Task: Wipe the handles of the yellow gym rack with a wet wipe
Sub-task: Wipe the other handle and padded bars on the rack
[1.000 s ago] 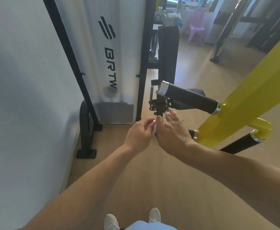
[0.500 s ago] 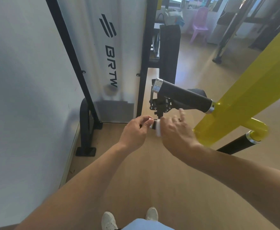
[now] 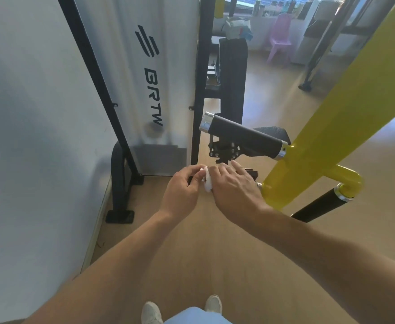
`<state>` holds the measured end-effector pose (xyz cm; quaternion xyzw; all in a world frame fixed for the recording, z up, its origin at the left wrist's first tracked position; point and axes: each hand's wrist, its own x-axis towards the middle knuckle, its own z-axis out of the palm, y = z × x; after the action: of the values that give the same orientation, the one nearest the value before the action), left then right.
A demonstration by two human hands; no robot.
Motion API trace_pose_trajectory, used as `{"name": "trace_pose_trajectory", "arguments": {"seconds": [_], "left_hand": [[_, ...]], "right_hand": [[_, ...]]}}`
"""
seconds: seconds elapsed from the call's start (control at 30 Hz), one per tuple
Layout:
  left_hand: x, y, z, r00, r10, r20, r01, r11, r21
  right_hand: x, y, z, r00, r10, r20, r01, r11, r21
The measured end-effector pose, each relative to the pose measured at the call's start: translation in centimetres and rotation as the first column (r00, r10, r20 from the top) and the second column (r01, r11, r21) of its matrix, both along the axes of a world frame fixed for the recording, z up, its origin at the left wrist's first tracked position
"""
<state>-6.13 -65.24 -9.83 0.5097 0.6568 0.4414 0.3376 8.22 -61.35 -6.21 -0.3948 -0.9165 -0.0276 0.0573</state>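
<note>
a: what's furthest left?

b: a pale wall (image 3: 28, 136), then a black frame post (image 3: 93, 73) slanting down to a black foot (image 3: 119, 216) on the wooden floor (image 3: 191, 253). next to it stands a white panel (image 3: 149, 73) with black "brtw" lettering.

a: and the hands?

b: just below the middle. the left hand (image 3: 182, 192) has its fingers curled, pinching the near edge of a white wet wipe (image 3: 207, 183) between thumb and fingertips. the right hand (image 3: 233, 190) touches the wipe's other side; its index and middle fingers stretch forward over a short dark handle (image 3: 251, 172). whether its thumb grips the wipe underneath i cannot tell, as the back of the hand hides it.

a: so the wipe sits between the two hands?

b: yes, bunched up, at the near end of that low dark handle, which is mostly hidden by the right hand.

a: what's above them?

b: a longer black handle (image 3: 245, 136) with silver end caps, untouched, running right into the yellow gym rack (image 3: 346, 108). a black bracket with bolts (image 3: 224, 150) hangs under it.

a: further right?

b: the yellow beam rises steeply to the upper right. lower down a yellow curved tube (image 3: 350, 181) meets another black handle (image 3: 318, 204) angling toward the floor. far back stands a pink chair (image 3: 281, 36).

a: anything at the bottom?

b: two white shoes (image 3: 152, 313), near the bottom edge.
</note>
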Motion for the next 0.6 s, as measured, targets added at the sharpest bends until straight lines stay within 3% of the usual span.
{"name": "trace_pose_trajectory", "arguments": {"seconds": [0.1, 0.17, 0.2, 0.23, 0.3, 0.33, 0.43, 0.6], "left_hand": [[1.9, -1.3, 0.2, 0.979, 0.198, -0.051, -0.188, 0.971, 0.146], [3.4, -2.2, 0.9, 0.944, 0.318, -0.086, -0.272, 0.899, 0.344], [4.3, -2.5, 1.3, 0.943, 0.315, -0.112, -0.234, 0.862, 0.449], [5.3, -2.7, 1.6, 0.95, 0.274, -0.149, -0.153, 0.826, 0.542], [7.8, -2.9, 2.2, 0.97, 0.104, -0.219, 0.069, 0.748, 0.66], [9.1, -2.9, 2.6, 0.969, -0.002, -0.246, 0.171, 0.727, 0.665], [12.5, -3.1, 3.2, 0.925, -0.231, -0.303, 0.366, 0.756, 0.542], [15.1, -2.8, 2.9, 0.914, -0.302, -0.272, 0.388, 0.845, 0.367]], "right_hand": [[4.0, -2.9, -0.2, 0.911, 0.086, -0.403, -0.128, 0.989, -0.077], [7.2, -5.4, -1.5, 0.825, -0.202, -0.528, -0.026, 0.92, -0.392], [8.7, -6.4, -2.4, 0.737, -0.436, -0.517, 0.034, 0.788, -0.615], [10.4, -7.0, -3.4, 0.588, -0.663, -0.462, 0.051, 0.601, -0.798], [14.3, -7.9, -5.3, 0.29, -0.913, -0.287, 0.048, 0.313, -0.948], [16.1, -8.1, -5.8, 0.205, -0.946, -0.25, 0.061, 0.268, -0.962], [19.7, -8.6, -6.0, 0.068, -0.942, -0.329, 0.112, 0.335, -0.936], [20.4, -7.4, -4.6, 0.016, -0.798, -0.602, 0.24, 0.587, -0.773]]}}
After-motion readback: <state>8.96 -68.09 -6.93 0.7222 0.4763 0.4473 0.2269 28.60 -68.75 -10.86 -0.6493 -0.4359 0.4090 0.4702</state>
